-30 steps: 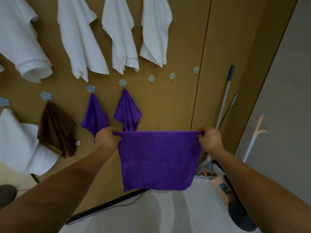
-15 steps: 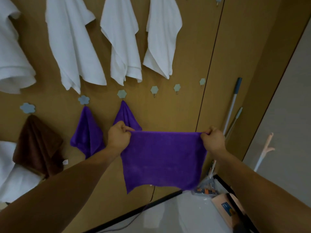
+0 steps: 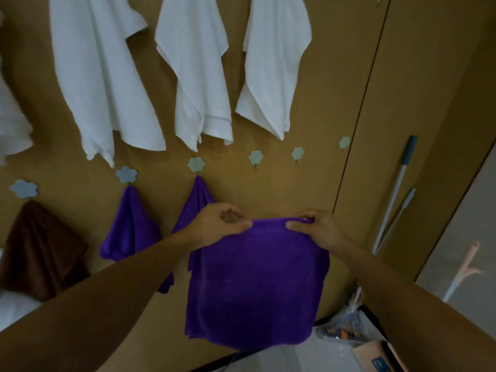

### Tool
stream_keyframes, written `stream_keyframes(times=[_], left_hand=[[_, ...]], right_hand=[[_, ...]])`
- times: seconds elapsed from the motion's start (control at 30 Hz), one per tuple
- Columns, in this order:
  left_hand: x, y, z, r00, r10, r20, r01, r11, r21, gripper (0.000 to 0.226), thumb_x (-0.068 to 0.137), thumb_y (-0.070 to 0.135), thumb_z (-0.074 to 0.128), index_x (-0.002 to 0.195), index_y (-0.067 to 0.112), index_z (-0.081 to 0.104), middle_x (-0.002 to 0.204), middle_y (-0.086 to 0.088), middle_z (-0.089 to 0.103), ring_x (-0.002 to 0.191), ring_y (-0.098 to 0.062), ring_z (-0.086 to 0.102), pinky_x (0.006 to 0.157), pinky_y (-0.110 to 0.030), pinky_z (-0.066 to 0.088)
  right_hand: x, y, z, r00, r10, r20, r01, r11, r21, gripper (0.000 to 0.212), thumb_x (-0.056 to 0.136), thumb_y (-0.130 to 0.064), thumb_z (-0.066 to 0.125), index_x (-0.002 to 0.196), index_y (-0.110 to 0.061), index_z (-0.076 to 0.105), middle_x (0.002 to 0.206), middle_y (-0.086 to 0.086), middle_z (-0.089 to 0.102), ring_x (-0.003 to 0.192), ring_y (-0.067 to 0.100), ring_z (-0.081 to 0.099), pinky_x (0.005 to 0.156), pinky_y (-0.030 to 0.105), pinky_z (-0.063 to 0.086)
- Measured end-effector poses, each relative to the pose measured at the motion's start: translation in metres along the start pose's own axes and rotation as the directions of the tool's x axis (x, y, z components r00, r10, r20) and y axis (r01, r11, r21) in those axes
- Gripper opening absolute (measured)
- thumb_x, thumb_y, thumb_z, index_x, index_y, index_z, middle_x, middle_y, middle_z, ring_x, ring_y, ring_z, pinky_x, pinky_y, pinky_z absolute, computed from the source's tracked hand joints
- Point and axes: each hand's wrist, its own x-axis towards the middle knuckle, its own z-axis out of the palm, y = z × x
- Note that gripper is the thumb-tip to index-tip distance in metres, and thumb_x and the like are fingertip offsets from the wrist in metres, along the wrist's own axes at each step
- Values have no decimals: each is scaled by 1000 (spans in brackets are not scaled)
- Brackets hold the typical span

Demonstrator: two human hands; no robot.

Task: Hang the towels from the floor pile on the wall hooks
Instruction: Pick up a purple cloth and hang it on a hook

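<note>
Facing tan wood-panel wall (image 3: 295,76), white towels (image 3: 196,76) hanging up top, 2 purple cloths (image 3: 128,224) + brown cloth (image 3: 40,251) hanging on lower hooks, 3 hex hooks (image 3: 255,157) sitting bare. Holding purple towel (image 3: 255,285) in front of wall, below hex hooks: L hand (image 3: 214,226) + R hand (image 3: 316,229) each pinching top edge, close together. Hanging approx square, top edge running L-R, free edge pointing down.

Three white cloth towels (image 3: 102,76) run off the top edge, the square purple microfibre towel (image 3: 257,285) hides the lower half of the hanging purple towel (image 3: 197,202), and the bottom edge cuts the orange cardboard box (image 3: 367,350) at near right.
</note>
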Motion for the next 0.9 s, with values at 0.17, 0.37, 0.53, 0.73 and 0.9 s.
stream_keyframes(times=[0.17, 0.37, 0.53, 0.73, 0.9], left_hand=[[37, 0, 16, 989, -100, 112, 93, 993, 67, 26, 80, 43, 72, 97, 24, 75, 88, 9, 75, 83, -6, 70, 75, -23, 57], [88, -3, 34, 974, -127, -186, 132, 991, 14, 17, 94, 33, 58, 89, 25, 72, 81, 7, 73, 78, -7, 68, 68, -18, 51], [131, -10, 36, 906, -114, -407, 184, 974, 135, 21, 97, 38, 50, 78, 32, 55, 77, 8, 65, 74, -8, 61, 61, -15, 41], [185, -16, 30, 786, -49, -616, 241, 942, 232, 32, 94, 41, 52, 68, 22, 50, 57, 6, 51, 53, -5, 47, 50, -18, 35], [204, -31, 24, 735, -33, -678, 343, 880, 329, 31, 98, 43, 44, 99, 17, 62, 65, 14, 51, 57, 0, 44, 53, -20, 30]], right_hand=[[59, 18, 4, 995, -87, -40, 86, 996, -21, 26, 86, -23, 70, 79, -1, 60, 85, 10, 64, 77, 20, 59, 70, 33, 47], [128, 32, -1, 976, -212, 53, 216, 972, -90, 17, 97, -25, 55, 88, -10, 51, 92, 8, 58, 83, 20, 55, 76, 34, 47], [180, 22, -3, 968, -241, 66, 239, 971, 27, 13, 94, -30, 59, 85, -23, 53, 88, -1, 62, 80, 11, 58, 71, 25, 47], [240, -1, 3, 952, -284, -115, 293, 954, 67, 21, 92, -37, 62, 90, -17, 58, 85, -6, 61, 82, 12, 59, 77, 27, 48], [266, -2, 21, 915, -337, -222, 327, 942, -80, 27, 92, -40, 61, 95, -13, 64, 79, -1, 65, 72, 13, 59, 71, 35, 52]])
